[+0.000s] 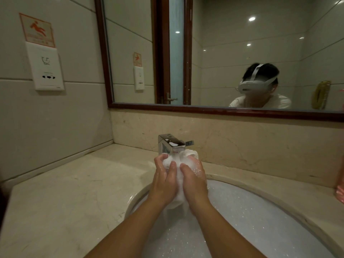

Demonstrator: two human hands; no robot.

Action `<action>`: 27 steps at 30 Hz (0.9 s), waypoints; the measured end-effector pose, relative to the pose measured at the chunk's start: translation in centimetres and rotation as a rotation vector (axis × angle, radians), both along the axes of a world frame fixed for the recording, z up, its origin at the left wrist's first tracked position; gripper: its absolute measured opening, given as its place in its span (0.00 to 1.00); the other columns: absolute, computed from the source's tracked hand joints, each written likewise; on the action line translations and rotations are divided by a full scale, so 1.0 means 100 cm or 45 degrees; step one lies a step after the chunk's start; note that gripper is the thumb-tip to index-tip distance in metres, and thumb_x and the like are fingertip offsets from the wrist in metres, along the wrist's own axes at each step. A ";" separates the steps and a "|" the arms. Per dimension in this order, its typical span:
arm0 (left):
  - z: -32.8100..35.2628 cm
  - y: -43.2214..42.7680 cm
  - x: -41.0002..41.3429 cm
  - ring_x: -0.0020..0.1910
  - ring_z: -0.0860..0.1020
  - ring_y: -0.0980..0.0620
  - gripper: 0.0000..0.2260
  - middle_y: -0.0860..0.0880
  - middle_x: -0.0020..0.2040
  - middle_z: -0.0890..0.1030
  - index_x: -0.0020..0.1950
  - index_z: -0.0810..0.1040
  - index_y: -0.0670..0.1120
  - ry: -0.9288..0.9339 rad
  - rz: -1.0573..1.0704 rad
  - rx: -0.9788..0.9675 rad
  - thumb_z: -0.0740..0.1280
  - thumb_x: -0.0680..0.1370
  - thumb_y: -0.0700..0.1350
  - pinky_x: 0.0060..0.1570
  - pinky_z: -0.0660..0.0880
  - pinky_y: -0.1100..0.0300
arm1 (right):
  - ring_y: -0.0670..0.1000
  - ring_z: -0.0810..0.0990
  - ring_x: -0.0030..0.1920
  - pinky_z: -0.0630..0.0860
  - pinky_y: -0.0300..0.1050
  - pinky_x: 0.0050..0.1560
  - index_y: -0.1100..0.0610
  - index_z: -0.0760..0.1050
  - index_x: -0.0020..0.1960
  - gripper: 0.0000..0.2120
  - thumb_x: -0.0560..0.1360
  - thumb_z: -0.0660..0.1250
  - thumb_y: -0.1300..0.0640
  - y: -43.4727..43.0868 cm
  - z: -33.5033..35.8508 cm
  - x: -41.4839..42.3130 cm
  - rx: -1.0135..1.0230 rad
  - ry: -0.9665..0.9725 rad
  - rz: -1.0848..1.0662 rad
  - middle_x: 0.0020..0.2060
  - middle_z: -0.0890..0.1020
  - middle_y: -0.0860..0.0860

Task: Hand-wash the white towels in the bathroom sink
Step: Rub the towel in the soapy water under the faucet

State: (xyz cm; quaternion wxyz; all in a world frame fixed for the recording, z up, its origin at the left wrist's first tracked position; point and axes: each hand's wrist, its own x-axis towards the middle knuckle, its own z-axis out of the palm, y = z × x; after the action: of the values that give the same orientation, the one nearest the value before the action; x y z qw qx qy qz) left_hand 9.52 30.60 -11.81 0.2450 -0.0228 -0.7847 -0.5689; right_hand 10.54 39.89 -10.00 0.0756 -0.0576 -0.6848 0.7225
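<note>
Left hand [163,180] and right hand [193,180] are squeezing 1 soapy towel [177,164] between them, under the tap [172,144], above the sink [260,211].

Pale glossy wall tiles [55,112] fill the view from nine to eleven o'clock, carrying a white socket panel [46,69] with an orange slip-warning sign [38,30] just above it. A dark wood-framed mirror [242,58] spans twelve to three o'clock, reflecting a frosted-glass door [176,51] and small ceiling spotlights [251,19]. Below it runs a beige marble backsplash [251,138]. The marble countertop [61,198] spreads from seven to nine o'clock.
</note>
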 end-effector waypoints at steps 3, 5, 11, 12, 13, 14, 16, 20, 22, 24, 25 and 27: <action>0.002 0.001 -0.001 0.51 0.80 0.51 0.11 0.46 0.57 0.79 0.69 0.59 0.59 -0.031 0.009 0.039 0.55 0.87 0.53 0.50 0.76 0.52 | 0.54 0.79 0.61 0.78 0.54 0.60 0.44 0.69 0.75 0.26 0.79 0.70 0.47 0.002 0.001 0.003 0.006 0.065 -0.020 0.64 0.79 0.49; 0.006 0.001 -0.001 0.53 0.79 0.51 0.14 0.50 0.59 0.77 0.74 0.60 0.57 -0.084 0.032 0.144 0.54 0.88 0.54 0.55 0.75 0.52 | 0.54 0.77 0.62 0.75 0.51 0.59 0.42 0.64 0.77 0.29 0.79 0.71 0.49 0.004 0.002 0.004 0.055 0.109 -0.023 0.64 0.77 0.48; 0.012 -0.001 -0.003 0.58 0.79 0.49 0.16 0.49 0.63 0.79 0.73 0.68 0.58 -0.193 0.110 0.340 0.51 0.88 0.56 0.62 0.76 0.51 | 0.52 0.80 0.63 0.80 0.51 0.61 0.45 0.62 0.80 0.34 0.79 0.73 0.45 0.000 -0.006 -0.001 0.080 0.174 0.024 0.67 0.77 0.48; 0.012 0.000 -0.001 0.56 0.79 0.51 0.15 0.50 0.62 0.79 0.73 0.69 0.58 -0.190 0.094 0.323 0.51 0.88 0.55 0.61 0.76 0.52 | 0.51 0.80 0.62 0.80 0.48 0.60 0.46 0.63 0.80 0.31 0.81 0.71 0.45 -0.001 -0.007 -0.003 0.069 0.180 0.020 0.67 0.77 0.49; 0.013 0.001 0.000 0.55 0.79 0.53 0.15 0.51 0.61 0.79 0.74 0.69 0.57 -0.188 0.066 0.304 0.52 0.88 0.54 0.59 0.76 0.53 | 0.51 0.80 0.61 0.79 0.47 0.59 0.47 0.64 0.80 0.29 0.82 0.68 0.45 -0.002 -0.006 -0.005 0.049 0.167 -0.002 0.66 0.77 0.49; 0.013 0.000 0.000 0.56 0.79 0.54 0.16 0.52 0.62 0.78 0.75 0.68 0.57 -0.183 0.036 0.281 0.53 0.88 0.54 0.60 0.75 0.54 | 0.51 0.80 0.61 0.78 0.48 0.60 0.49 0.64 0.79 0.27 0.83 0.66 0.45 -0.002 -0.004 -0.007 0.013 0.140 -0.039 0.67 0.78 0.50; 0.012 -0.002 0.002 0.65 0.77 0.50 0.23 0.51 0.69 0.76 0.79 0.66 0.57 -0.172 -0.039 0.228 0.57 0.84 0.60 0.69 0.73 0.50 | 0.54 0.80 0.58 0.78 0.50 0.59 0.53 0.63 0.76 0.25 0.84 0.63 0.43 -0.001 0.000 -0.012 -0.047 0.063 -0.101 0.64 0.79 0.52; 0.009 0.001 0.009 0.71 0.72 0.52 0.35 0.53 0.74 0.71 0.83 0.58 0.54 -0.141 -0.117 -0.010 0.58 0.80 0.67 0.72 0.70 0.55 | 0.55 0.78 0.54 0.74 0.47 0.53 0.57 0.63 0.75 0.27 0.85 0.62 0.41 0.005 0.007 -0.014 -0.136 -0.046 -0.089 0.58 0.77 0.53; 0.010 0.003 0.008 0.64 0.72 0.55 0.28 0.55 0.68 0.71 0.82 0.58 0.52 -0.074 -0.046 -0.119 0.55 0.85 0.62 0.60 0.70 0.64 | 0.56 0.80 0.57 0.78 0.52 0.59 0.55 0.67 0.75 0.26 0.84 0.61 0.40 0.003 0.005 -0.011 -0.099 -0.032 -0.031 0.61 0.80 0.53; 0.012 0.001 0.004 0.59 0.76 0.53 0.24 0.51 0.66 0.77 0.78 0.64 0.52 -0.071 0.061 -0.067 0.53 0.85 0.62 0.57 0.74 0.58 | 0.56 0.83 0.58 0.81 0.56 0.61 0.52 0.73 0.74 0.28 0.78 0.62 0.40 0.002 0.001 -0.007 -0.107 0.009 0.061 0.60 0.84 0.53; 0.013 0.000 0.001 0.57 0.79 0.50 0.22 0.49 0.65 0.79 0.75 0.68 0.54 -0.108 0.103 0.012 0.54 0.85 0.63 0.59 0.77 0.53 | 0.56 0.85 0.56 0.83 0.57 0.59 0.50 0.75 0.73 0.29 0.74 0.63 0.41 0.004 -0.002 -0.006 -0.131 0.036 0.113 0.58 0.85 0.53; 0.013 -0.005 -0.001 0.55 0.82 0.48 0.14 0.50 0.60 0.83 0.63 0.73 0.60 -0.211 0.115 0.224 0.60 0.82 0.64 0.60 0.80 0.46 | 0.53 0.87 0.55 0.84 0.55 0.57 0.47 0.73 0.75 0.30 0.73 0.65 0.43 0.008 -0.006 -0.004 -0.118 0.102 0.202 0.58 0.86 0.51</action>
State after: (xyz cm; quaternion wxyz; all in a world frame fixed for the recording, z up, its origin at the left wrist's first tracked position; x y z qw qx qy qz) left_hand 9.38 30.11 -10.46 0.2059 0.0812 -0.7495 -0.6240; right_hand 10.11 40.69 -10.65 0.0427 0.0221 -0.6496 0.7588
